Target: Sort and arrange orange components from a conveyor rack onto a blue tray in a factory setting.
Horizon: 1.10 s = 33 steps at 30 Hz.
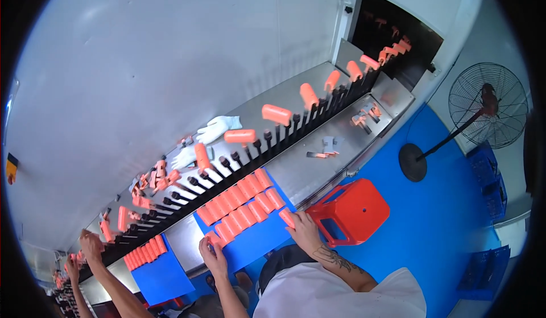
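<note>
Two rows of orange, rounded shell-like parts (239, 218) lie side by side on a blue mat (256, 252) on the metal bench in front of me. At the right end of the near row, my right hand (305, 231) has its fingers closed on one orange part (287, 217). My left hand (213, 257) is at the row's left end, its fingertips curled against another orange part (215, 239). Just beyond the mat runs a line of black upright holders (267, 141), some carrying orange parts (276, 114).
A co-worker's arms (108, 278) reach to the line at left, by a second blue mat (165, 278). White gloves (218, 129) and small orange pieces lie behind the line. At right stand a red stool (358, 210) and a fan (488, 106). The line meets a dark opening (392, 28).
</note>
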Available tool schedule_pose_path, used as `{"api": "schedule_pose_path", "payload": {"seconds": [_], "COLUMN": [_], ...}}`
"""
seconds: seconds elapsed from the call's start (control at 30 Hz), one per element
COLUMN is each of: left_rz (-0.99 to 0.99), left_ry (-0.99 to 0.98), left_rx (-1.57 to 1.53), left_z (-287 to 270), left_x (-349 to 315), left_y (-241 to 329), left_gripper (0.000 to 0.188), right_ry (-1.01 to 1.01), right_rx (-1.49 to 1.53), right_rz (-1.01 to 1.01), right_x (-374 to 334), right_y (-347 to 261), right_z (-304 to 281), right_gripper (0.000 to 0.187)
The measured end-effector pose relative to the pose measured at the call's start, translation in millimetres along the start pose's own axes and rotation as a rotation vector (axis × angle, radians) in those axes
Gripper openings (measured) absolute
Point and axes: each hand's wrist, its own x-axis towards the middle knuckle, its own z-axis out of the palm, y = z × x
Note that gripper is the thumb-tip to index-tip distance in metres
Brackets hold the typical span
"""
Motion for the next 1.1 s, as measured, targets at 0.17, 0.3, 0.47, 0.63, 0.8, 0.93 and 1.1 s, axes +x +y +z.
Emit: {"api": "schedule_pose_path", "payload": {"seconds": [0.17,0.3,0.47,0.63,0.8,0.93,1.1], "left_rz": [-0.174,-0.060,0.069,0.360,0.408,0.387,0.185], "left_ry": [-0.055,0.148,-0.111,0.022,-0.128,-0.210,-0.191], "left_rx": [-0.207,0.016,-0.319,-0.116,0.353,0.542,0.439], "left_z": [2,3,16,13,-12,-35,-50], "left_x": [4,4,45,141,185,199,211], "left_y": [23,40,152,294,280,284,227], "left_gripper": [0.045,0.037,0.024,0.027,0.026,0.022,0.032], "right_ry": [-0.017,0.012,0.226,0.267,-0.136,0.020,-0.024], "right_rx": [-0.046,-0.043,0.150,-0.201,-0.469,-0.223,-0.090], "right_rz": [-0.046,-0.098,-0.515,-0.708,-0.508,-0.449,-0.417], "right_x": [10,24,134,237,240,238,248], "right_y": [-1,0,-10,-66,-103,-117,-146], "right_z": [-23,-51,-131,-164,-178,-147,-101], "right_gripper": [0.056,0.052,0.031,0.029,0.043,0.028,0.018]}}
